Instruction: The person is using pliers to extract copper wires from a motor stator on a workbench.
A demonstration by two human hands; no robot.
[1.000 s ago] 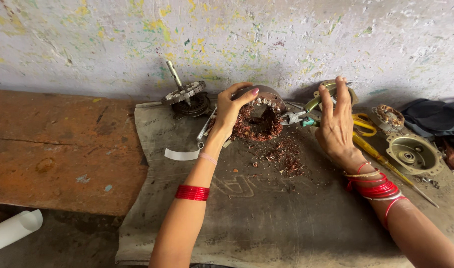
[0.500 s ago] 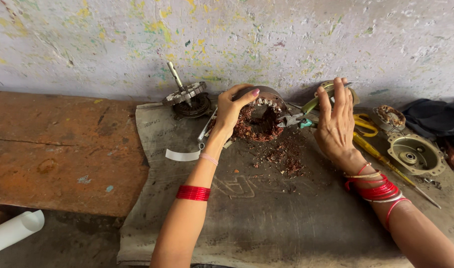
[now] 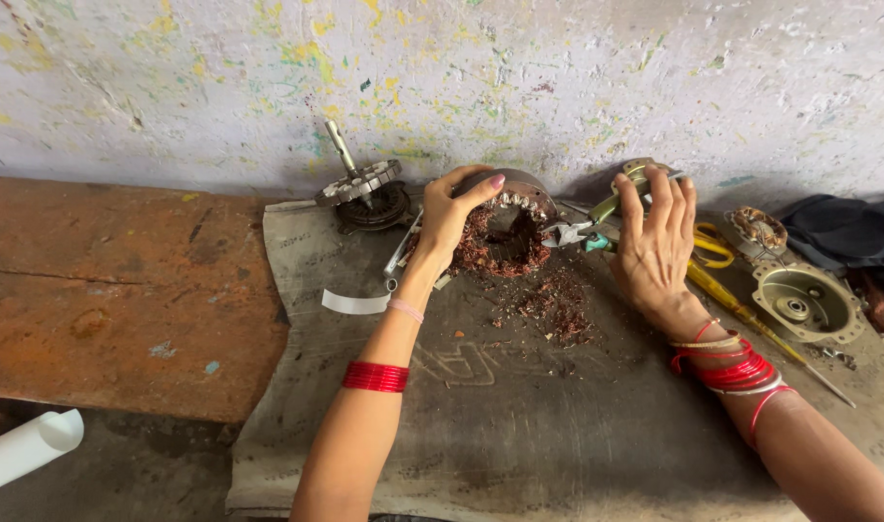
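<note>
The right hand (image 3: 657, 235) covers the handles of the pliers (image 3: 575, 232), so its grip cannot be judged. The left hand (image 3: 449, 218) hides part of the motor stator (image 3: 507, 224). The frame's left edge cuts off the white roll (image 3: 26, 449).

Left hand (image 3: 449, 215) curled in a closed grip, right hand (image 3: 654, 246) raised with fingers spread.

Soft, even daylight; sharp focus, faint shadows.
</note>
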